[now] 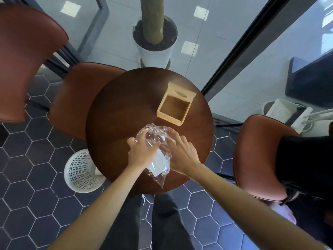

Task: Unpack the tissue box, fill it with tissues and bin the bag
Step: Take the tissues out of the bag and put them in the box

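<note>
Box unpacked: I see the wooden tissue box (173,105) standing open and empty, far right on the desk (115,112). Both hands' fingers (144,141) grasp the clear bag (158,159) of tissues nearby; filling and binning remain.

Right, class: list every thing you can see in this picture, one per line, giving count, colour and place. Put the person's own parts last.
Table: one, dark brown, round, centre.
Tissue box: one, pale wood, open and empty, on the table's far right part, its lid standing at the far edge.
Plastic bag: one, clear, something white inside, on the table's near edge between both hands.
Bin: one, white, perforated, on the floor left of the table.
Chairs: three, reddish brown, two left, one right.
Plant pot: one, white, beyond the table.
Floor: dark hexagon tiles.
Left hand: one, gripping the bag.
Right hand: one, gripping the bag.
Legs: two, dark trousers, below the table.
</note>
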